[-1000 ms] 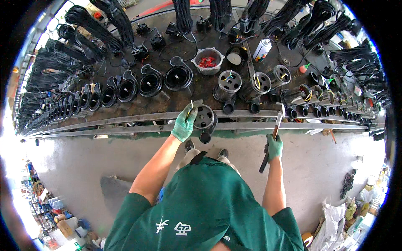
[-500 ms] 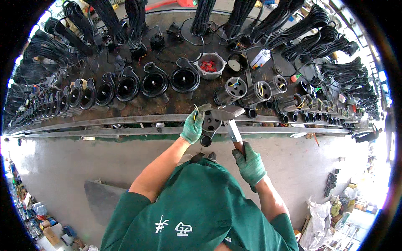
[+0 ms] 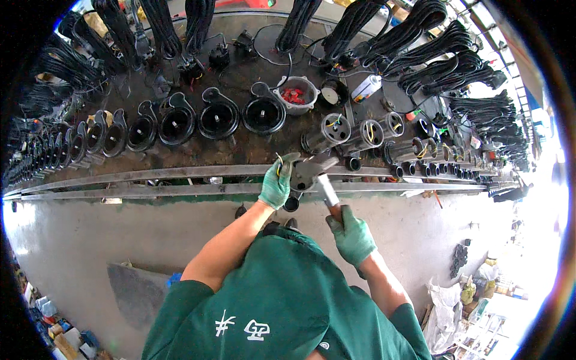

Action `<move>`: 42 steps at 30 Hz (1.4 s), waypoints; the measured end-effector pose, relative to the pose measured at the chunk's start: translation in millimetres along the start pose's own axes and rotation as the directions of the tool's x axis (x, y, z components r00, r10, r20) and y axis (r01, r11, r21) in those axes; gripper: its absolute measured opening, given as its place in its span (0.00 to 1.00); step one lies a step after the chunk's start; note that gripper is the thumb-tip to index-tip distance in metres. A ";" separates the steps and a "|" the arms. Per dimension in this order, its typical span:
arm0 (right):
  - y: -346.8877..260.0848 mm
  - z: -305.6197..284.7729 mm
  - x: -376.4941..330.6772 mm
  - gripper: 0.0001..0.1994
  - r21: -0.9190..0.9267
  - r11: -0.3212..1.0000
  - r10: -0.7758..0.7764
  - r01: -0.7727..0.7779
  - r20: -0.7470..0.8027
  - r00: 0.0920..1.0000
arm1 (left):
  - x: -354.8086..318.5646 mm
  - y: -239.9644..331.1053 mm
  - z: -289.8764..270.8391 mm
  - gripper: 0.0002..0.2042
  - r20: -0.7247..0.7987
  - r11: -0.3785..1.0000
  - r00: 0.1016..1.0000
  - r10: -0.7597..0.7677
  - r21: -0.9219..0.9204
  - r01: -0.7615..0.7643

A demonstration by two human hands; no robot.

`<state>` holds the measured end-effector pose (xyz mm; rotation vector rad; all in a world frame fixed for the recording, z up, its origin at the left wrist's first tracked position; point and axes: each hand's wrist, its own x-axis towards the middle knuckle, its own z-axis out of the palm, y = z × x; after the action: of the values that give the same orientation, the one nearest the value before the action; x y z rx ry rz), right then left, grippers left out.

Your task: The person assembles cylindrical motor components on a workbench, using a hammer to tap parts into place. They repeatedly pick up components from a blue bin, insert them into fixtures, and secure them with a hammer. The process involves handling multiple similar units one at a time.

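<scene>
My left hand (image 3: 277,182), in a green glove, grips a dark cylindrical motor housing (image 3: 302,174) that rests on the steel rail (image 3: 180,174) at the bench's front edge. In its own green glove, my right hand (image 3: 352,235) holds a hammer (image 3: 324,183) by the handle. The hammer's head lies against the top of the housing. A short black tube sticks down below the housing.
A row of black pump casings (image 3: 218,117) lines the bench (image 3: 234,147), with coiled black cables (image 3: 432,54) behind. A grey bowl of red parts (image 3: 294,95) and several wired cylinders (image 3: 366,135) stand to the right. Concrete floor (image 3: 108,240) lies below.
My right hand swung the hammer up from beside the rail until its head met the housing. My left hand stayed on the housing.
</scene>
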<state>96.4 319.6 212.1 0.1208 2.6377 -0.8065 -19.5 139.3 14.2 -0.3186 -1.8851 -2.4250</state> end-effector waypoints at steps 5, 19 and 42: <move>-1.4 8.2 -3.6 0.16 0.061 0.998 0.010 -0.003 -0.111 0.994 | -4.3 -10.5 -0.1 0.21 0.001 0.986 0.993 -0.122 -0.119 0.121; 6.3 7.8 -0.8 0.16 0.049 0.999 -0.017 0.020 -0.044 0.999 | -5.7 12.2 -0.1 0.19 -0.038 0.990 0.996 -0.082 0.112 0.086; 235.8 18.3 15.6 0.13 0.594 0.730 0.578 -0.338 -0.272 0.769 | -6.0 5.2 -5.2 0.25 -0.193 0.885 0.980 -0.053 0.446 0.135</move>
<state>132.7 505.2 69.1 1.2156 2.4873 -1.3975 -13.5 132.5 16.8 0.0156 -2.3450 -1.8875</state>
